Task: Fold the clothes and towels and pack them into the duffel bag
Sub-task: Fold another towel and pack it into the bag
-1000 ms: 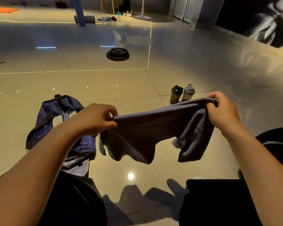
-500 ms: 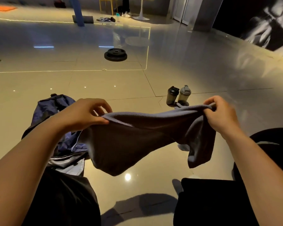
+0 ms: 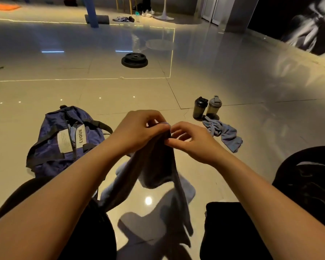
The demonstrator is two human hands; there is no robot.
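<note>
In the head view, the left hand [image 3: 139,131] is pinching the top corners of the dark grey terry towel [image 3: 156,166] while the right hand [image 3: 190,140] is pinching at that same edge beside it; the halving will go best if both corners are matched flush before the towel is lowered. The towel is hanging in mid-air above the glossy tiled floor [image 3: 120,94], its long axis running vertically, folded edge up and free ends trailing down towards the knees; the navy fabric duffel bag [image 3: 64,139] is lying just left.
</note>
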